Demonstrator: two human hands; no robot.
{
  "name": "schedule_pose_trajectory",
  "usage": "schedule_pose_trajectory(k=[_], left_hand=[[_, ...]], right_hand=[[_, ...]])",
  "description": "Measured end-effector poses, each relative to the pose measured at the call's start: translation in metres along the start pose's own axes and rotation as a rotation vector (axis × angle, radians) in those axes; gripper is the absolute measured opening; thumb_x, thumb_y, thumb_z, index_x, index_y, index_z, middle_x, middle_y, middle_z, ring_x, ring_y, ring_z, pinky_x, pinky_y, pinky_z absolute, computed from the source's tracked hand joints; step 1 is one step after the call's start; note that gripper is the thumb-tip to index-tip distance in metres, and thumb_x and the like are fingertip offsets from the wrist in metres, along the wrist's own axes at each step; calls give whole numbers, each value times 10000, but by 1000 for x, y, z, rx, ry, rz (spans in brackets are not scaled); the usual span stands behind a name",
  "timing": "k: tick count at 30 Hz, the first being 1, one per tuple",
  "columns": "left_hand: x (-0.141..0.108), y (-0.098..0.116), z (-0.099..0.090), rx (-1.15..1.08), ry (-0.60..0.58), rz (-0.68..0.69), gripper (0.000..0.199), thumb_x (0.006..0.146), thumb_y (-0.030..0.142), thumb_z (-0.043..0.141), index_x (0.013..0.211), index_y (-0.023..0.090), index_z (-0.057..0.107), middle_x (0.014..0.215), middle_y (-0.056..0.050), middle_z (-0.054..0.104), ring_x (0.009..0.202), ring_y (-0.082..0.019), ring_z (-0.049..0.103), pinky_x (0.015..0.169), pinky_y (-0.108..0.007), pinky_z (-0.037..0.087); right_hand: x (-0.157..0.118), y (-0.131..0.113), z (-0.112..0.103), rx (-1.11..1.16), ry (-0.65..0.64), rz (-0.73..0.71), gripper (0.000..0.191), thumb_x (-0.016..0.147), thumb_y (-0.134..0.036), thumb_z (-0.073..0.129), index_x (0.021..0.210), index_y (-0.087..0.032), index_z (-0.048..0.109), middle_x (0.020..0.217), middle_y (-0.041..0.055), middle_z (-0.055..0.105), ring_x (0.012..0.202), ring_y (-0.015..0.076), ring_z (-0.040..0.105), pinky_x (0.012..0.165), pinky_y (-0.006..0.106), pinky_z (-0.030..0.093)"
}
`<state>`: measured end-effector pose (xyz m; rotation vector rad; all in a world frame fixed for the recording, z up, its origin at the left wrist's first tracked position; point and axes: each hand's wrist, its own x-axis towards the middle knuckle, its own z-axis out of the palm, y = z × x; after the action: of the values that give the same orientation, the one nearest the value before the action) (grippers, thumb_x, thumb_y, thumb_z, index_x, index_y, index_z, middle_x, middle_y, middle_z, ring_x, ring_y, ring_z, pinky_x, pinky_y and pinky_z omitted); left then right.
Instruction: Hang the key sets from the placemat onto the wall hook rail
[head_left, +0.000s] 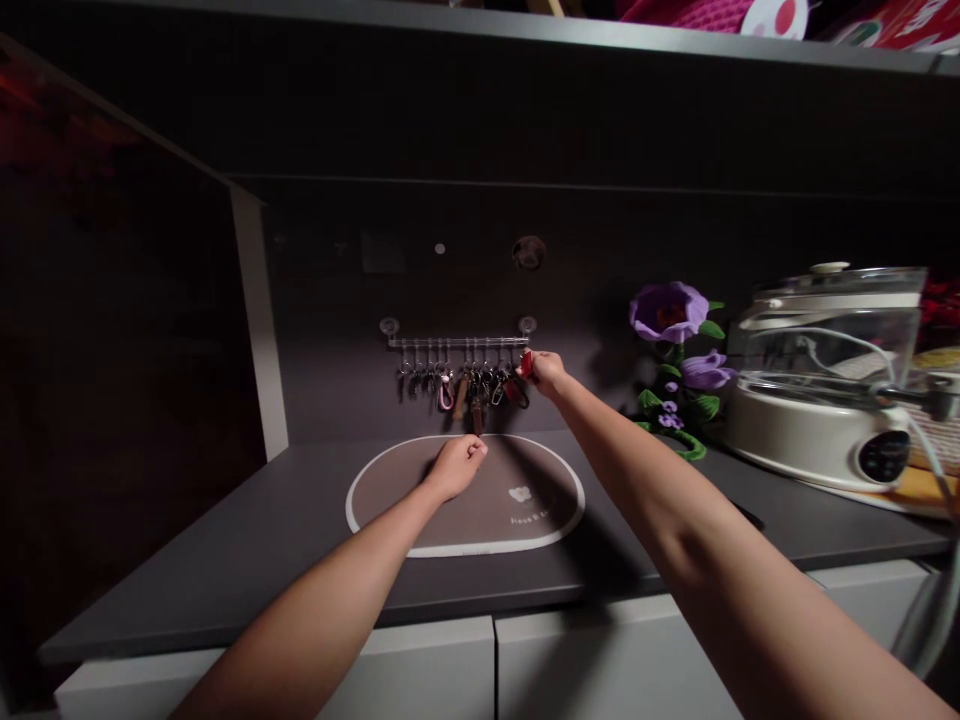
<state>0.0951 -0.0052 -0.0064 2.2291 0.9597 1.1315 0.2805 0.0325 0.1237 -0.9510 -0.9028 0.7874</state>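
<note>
A clear rail (459, 343) on the dark back wall carries a row of hooks with several keys and key rings, among them a pink carabiner (446, 393) and a brown strap (477, 415). At the rail's right end, my right hand (543, 371) is closed on a small red object (526, 364). My left hand (456, 467) is closed above the brown oval mat (397, 500), below the hanging keys; whatever its curled fingers hold, if anything, is hidden.
Purple knitted flowers (670, 312) with green leaves stand right of the rail. Beyond them is a cream appliance (802, 435) with a clear lid and a cable. A grey shelf (480, 22) runs overhead. The dark counter (247, 560) has white cabinets beneath.
</note>
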Motion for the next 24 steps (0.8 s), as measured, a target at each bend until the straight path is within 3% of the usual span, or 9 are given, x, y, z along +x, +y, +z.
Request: schedule_pose_trajectory(k=[10,15,24], left_hand=[[1,-1,0,-45,2,-36,198,765,276,437,735,137,574,626,-9,571,584,-107,497,595,-232,388],[1,-1,0,-62,9,-56,198,758,282,438,732,138,572,625,-9,572,573,-105,495,582,-230,386],[3,-6,1,-89,31,-61,191,759,279,440,730,141,569,619,-6,567,563,-98,490,575,-226,382]], right_hand=[[13,9,4,-41,30,25,234,765,-120,528,546,-150,451,371,-33,425,360,65,434,388,181,420],[10,14,0,-56,15,41,201,750,-179,574,570,-150,489,378,-32,435,377,67,436,394,173,419],[4,21,-5,-70,-50,15,244,801,-156,481,558,-152,458,404,-30,441,373,56,412,434,181,409]])
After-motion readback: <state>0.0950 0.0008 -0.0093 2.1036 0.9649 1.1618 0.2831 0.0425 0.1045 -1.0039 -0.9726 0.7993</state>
